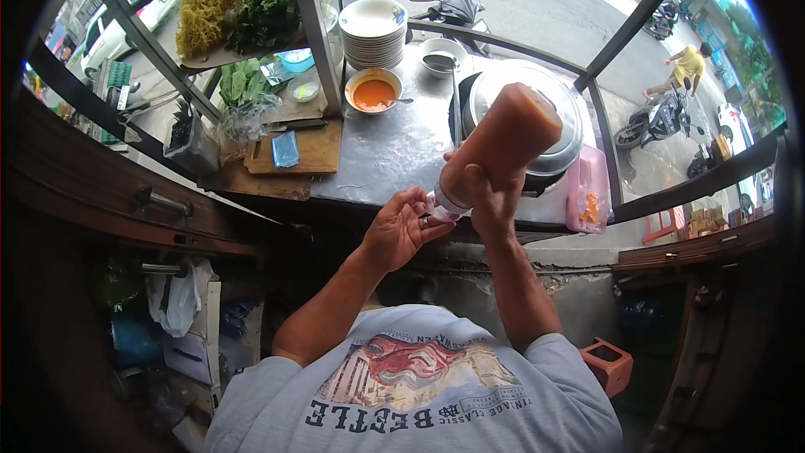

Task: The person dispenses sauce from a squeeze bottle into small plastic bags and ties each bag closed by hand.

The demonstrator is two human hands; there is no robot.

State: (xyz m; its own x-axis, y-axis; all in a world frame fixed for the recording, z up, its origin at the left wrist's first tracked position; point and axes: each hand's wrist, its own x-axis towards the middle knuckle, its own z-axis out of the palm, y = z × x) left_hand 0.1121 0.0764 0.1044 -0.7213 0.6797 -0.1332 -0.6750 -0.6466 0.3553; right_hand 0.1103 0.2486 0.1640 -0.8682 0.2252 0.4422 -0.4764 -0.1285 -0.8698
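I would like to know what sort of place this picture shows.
It is probably a roadside food stall: a tall stack of round white dishes and a large, round, silver-coloured lidded pot stand on a shiny metal counter, and a grey paved street lies just beyond it.

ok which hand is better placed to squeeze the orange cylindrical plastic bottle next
Probably the right hand: it grips the bottle, which is tilted with its capped end down. The left hand seems less suited, its fingers busy at the white plastic cap.
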